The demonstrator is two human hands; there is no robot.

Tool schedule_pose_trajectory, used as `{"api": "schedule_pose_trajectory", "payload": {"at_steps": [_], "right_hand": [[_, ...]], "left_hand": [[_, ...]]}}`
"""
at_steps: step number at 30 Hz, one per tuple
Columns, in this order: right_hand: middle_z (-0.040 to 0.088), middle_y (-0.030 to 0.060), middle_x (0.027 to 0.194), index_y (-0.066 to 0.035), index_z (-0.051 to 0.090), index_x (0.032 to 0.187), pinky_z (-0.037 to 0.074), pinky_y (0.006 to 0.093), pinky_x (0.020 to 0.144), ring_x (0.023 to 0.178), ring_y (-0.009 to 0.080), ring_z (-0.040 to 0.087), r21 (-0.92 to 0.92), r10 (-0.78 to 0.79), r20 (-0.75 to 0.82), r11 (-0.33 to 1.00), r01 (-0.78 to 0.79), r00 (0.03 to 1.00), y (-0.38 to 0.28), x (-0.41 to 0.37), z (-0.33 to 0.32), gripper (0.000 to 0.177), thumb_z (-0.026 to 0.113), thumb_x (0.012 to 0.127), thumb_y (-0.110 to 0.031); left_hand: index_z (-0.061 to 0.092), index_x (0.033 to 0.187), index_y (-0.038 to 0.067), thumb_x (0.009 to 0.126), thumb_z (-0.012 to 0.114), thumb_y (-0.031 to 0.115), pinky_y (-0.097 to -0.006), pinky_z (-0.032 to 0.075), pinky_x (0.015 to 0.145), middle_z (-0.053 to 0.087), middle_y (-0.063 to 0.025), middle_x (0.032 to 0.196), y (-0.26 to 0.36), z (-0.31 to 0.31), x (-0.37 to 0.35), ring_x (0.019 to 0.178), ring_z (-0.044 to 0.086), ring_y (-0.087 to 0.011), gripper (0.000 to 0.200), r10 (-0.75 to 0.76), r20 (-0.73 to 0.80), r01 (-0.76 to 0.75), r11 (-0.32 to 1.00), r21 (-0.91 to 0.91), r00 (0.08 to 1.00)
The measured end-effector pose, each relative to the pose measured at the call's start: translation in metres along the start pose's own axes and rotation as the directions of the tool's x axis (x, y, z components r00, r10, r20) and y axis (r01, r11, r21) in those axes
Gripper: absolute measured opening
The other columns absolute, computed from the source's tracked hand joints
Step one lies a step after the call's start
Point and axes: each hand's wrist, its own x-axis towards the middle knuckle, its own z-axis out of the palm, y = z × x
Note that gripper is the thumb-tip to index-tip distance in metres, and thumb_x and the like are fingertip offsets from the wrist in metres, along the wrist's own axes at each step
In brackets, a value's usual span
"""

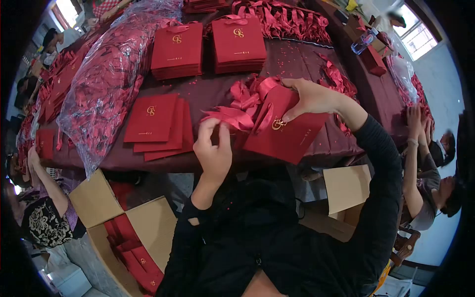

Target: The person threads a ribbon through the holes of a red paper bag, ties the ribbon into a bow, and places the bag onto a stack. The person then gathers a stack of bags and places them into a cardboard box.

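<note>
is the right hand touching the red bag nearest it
Touching: the head view shows the right hand at the red bag, its thumb lying on the front beside the gold logo.

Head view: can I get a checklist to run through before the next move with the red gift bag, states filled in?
1. Right hand holding the red gift bag: ok, thumb on its front.
2. Left hand pinching the pink-red satin ribbon: cannot tell; fingertips are at its end.
3. Ribbon fastened to the bag: cannot tell, the bunch crowds its upper left.
4. Ribbon laid flat: not ok, bunched.
5. Loose bags at left squared up: not ok, fanned out.
6. Left cardboard carton open: ok, flaps spread.
</note>
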Motion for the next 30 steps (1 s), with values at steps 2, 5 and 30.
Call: {"api": "schedule_pose_trajectory", "payload": {"at_steps": [2, 5, 30], "right_hand": [[0.065, 0.0143, 0.113, 0.005, 0.051, 0.122, 0.046, 0.0328, 0.093, 0.103, 0.0215, 0.061, 0.045, -0.169, -0.095, 0.984, 0.174, 0.981, 0.015, 0.005, 0.01, 0.067, 0.083, 0.067, -0.014], [0.065, 0.0187, 0.112, 0.004, 0.05, 0.122, 0.046, 0.0337, 0.093, 0.104, 0.0257, 0.062, 0.097, -0.172, -0.119, 0.978, 0.184, 0.978, 0.009, -0.004, 0.012, 0.068, 0.084, 0.066, -0.015], [0.065, 0.0217, 0.081, -0.004, 0.053, 0.108, 0.051, 0.0463, 0.07, 0.082, 0.0402, 0.064, -0.516, -0.331, -0.331, 0.848, 0.124, 0.884, 0.018, 0.013, 0.032, 0.058, 0.08, 0.068, -0.036]], "left_hand": [[0.055, 0.1, 0.004, 0.092, 0.058, 0.01, -0.0309, 0.049, 0.061, 0.06, -0.0071, 0.08, 0.002, -0.004, 0.005, 0.07, 0.061, -0.019, 0.011, -0.301, -0.023, 0.276, 0.9, -0.337, 0.953], [0.046, 0.104, 0.008, 0.098, 0.05, 0.019, -0.032, 0.052, 0.06, 0.062, -0.0066, 0.093, 0.002, -0.015, 0.015, 0.077, 0.063, -0.0198, 0.013, -0.657, 0.07, 0.509, 0.508, -0.695, 0.751], [0.029, 0.142, -0.001, 0.09, 0.059, 0.014, -0.042, 0.026, 0.11, 0.035, -0.0192, 0.144, 0.008, -0.018, -0.015, 0.134, 0.034, -0.0301, 0.061, 0.025, 0.098, -0.047, 0.973, 0.224, 0.995]]}}
